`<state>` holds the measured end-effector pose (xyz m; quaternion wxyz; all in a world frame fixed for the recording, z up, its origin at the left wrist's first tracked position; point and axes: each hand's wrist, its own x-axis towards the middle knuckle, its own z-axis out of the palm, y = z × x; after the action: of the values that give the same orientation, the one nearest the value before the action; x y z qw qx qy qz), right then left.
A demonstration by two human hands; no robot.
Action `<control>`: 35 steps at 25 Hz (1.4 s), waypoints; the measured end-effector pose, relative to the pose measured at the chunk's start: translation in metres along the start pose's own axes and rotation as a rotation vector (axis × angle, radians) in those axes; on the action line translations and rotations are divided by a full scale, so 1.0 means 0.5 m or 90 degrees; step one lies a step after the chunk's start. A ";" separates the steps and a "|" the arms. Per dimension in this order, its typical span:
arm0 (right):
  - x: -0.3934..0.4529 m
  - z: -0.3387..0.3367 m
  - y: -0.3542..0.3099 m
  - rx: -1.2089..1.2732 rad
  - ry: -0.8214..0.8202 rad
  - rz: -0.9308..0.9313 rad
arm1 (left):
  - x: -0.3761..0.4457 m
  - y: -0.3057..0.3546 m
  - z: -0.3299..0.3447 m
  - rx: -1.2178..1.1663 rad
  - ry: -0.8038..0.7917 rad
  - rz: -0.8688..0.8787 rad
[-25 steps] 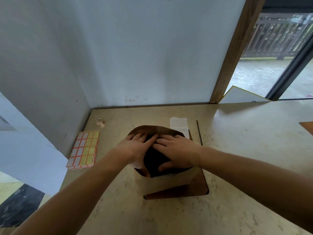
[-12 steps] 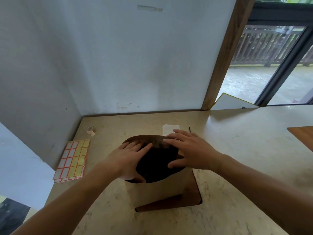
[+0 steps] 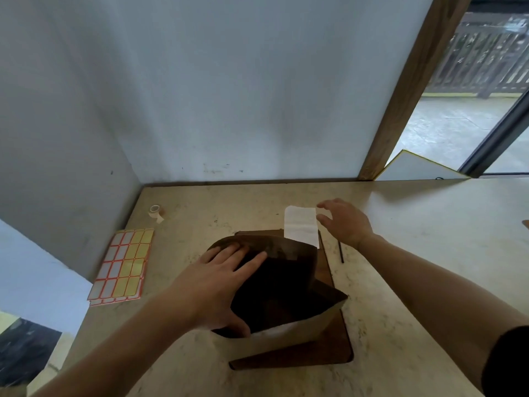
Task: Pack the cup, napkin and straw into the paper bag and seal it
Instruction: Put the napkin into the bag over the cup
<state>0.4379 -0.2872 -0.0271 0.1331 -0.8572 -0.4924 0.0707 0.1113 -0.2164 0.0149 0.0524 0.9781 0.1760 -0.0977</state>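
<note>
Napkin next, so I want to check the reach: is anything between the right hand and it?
Nothing visible. The right hand hovers open just right of the napkin, fingertips by its edge. The straw lies nearer the person, out of the path.

Beige table (image 3: pixel 415 224): wooden board (image 3: pixel 340 348) centre; behind it a napkin (image 3: pixel 300 226); right of it a straw (image 3: pixel 340 252); left, sticker sheet (image 3: pixel 123 267), tape roll (image 3: pixel 156 212).
</note>
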 end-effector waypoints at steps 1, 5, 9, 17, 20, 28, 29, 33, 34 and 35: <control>0.016 0.020 0.010 -0.007 -0.021 0.011 | 0.001 0.000 0.001 -0.002 0.002 0.002; 0.070 0.109 0.031 -0.038 -0.071 0.038 | 0.001 0.003 0.002 -0.006 -0.006 0.011; 0.117 0.189 0.047 -0.066 -0.106 0.042 | 0.003 0.008 0.001 -0.030 -0.029 0.014; 0.191 0.285 0.090 -0.171 -0.194 0.015 | 0.011 -0.005 -0.006 -0.067 -0.055 0.027; 0.200 0.299 0.096 -0.160 -0.183 0.032 | 0.009 -0.006 -0.006 -0.073 -0.047 0.021; 0.196 0.312 0.096 -0.175 -0.077 0.017 | 0.005 -0.011 -0.003 -0.081 -0.033 0.025; 0.195 0.311 0.095 -0.172 -0.075 0.020 | 0.005 -0.012 -0.003 -0.081 -0.035 0.025; 0.189 0.302 0.090 -0.136 -0.071 0.026 | 0.006 -0.014 -0.004 -0.092 -0.036 0.031; 0.188 0.300 0.087 -0.123 -0.067 0.024 | 0.005 -0.014 -0.005 -0.092 -0.036 0.033; 0.185 0.297 0.085 -0.112 -0.065 0.021 | 0.006 -0.014 -0.005 -0.091 -0.036 0.035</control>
<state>0.4823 -0.2041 -0.1804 0.0306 -0.8690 -0.4884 0.0727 0.1120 -0.2088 0.0162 0.1296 0.9733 0.1537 -0.1109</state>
